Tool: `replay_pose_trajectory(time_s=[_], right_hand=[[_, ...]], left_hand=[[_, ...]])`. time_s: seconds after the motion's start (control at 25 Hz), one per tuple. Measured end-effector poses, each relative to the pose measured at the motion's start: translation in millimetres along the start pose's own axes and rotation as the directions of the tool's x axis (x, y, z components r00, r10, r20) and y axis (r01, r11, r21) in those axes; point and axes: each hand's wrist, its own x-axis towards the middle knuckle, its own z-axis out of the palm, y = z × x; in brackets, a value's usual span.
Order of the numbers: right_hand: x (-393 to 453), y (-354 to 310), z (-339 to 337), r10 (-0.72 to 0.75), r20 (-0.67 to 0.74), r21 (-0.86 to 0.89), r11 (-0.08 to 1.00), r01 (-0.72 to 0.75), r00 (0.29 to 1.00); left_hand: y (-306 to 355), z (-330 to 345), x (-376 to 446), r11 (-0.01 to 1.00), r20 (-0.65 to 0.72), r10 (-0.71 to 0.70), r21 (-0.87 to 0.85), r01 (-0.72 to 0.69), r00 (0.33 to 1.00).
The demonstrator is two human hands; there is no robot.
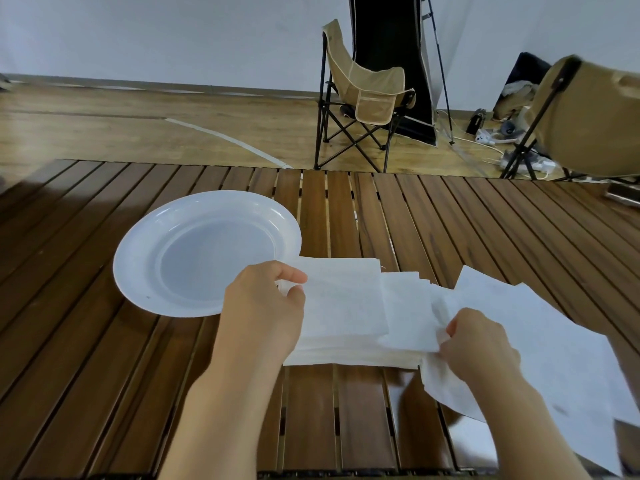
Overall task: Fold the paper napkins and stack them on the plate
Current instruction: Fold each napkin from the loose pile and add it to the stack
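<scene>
Pale wall (173, 32) up top, wood floor (138, 126) below, tan folding chair (367, 95) upper centre, slatted table (450, 216) filling the foreground.

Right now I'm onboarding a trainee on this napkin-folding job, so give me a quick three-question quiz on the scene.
1. True or false: the white plate already holds folded napkins.
2. What does the left hand pinch? A) the plate's rim B) the folded napkins C) a chair
3. Which hand grips the unfolded napkins on the table?

Key: 1 false, it is empty; 2 B; 3 the right hand.
</scene>
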Motion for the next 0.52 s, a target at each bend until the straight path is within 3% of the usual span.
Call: replay_pose_trajectory(time_s=[0.16, 0.32, 0.52], right_hand=[[1, 1, -5, 0.016, -0.054, 0.098, 0.995, -0.011, 0.998], [3, 2, -13, -0.049, -0.229, 0.235, 0.967, 0.104, 0.972], [0, -6, -30, 0.005, -0.421, 0.572, 0.778, 0.261, 0.907]], left_hand=[[-2, -2, 2, 1.0, -0.009, -0.006, -0.011, 0.006, 1.0], [-4, -2, 5, 1.0, 0.007, 0.001, -0.016, -0.001, 1.0], [-2, -2, 6, 1.0, -0.004, 0.013, -0.029, -0.013, 1.0]])
